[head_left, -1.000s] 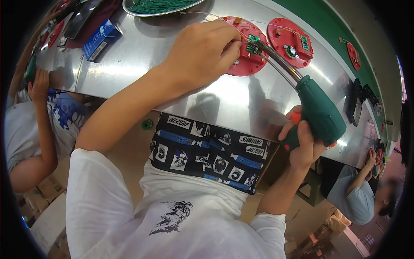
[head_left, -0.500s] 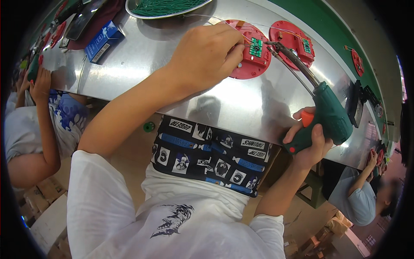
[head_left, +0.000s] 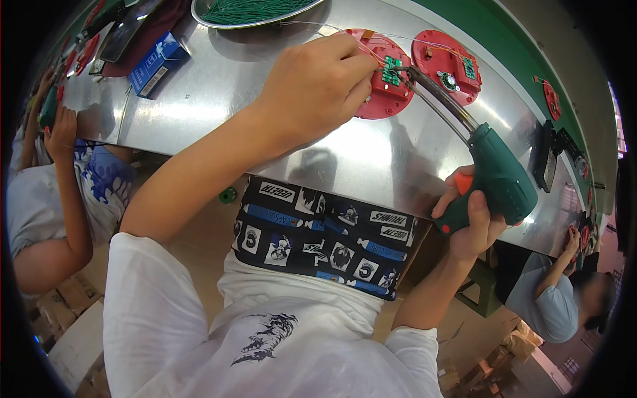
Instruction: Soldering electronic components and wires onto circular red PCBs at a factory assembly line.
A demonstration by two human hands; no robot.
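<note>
My right hand (head_left: 475, 222) is wrapped round the green handle of a soldering gun (head_left: 499, 174) with an orange trigger. Its tip reaches the small green circuit board (head_left: 391, 70) on a round red plastic housing (head_left: 383, 106). My left hand (head_left: 318, 86) is closed in a pinch at the left side of that housing, on thin wires (head_left: 373, 54) that run to the board. The fingertips are partly hidden behind the hand. A second red housing (head_left: 428, 48) with its own green board lies just to the right.
A metal bowl of green wires (head_left: 257, 25) stands at the back of the steel table (head_left: 219, 99). A blue box (head_left: 157, 65) lies at left, a black stand (head_left: 548, 156) at right. Co-workers sit on the left (head_left: 50, 212) and the right (head_left: 547, 298).
The soldering gun has moved slightly left and its tip now sits over the circuit board rather than at its right edge. My left hand has barely shifted.
</note>
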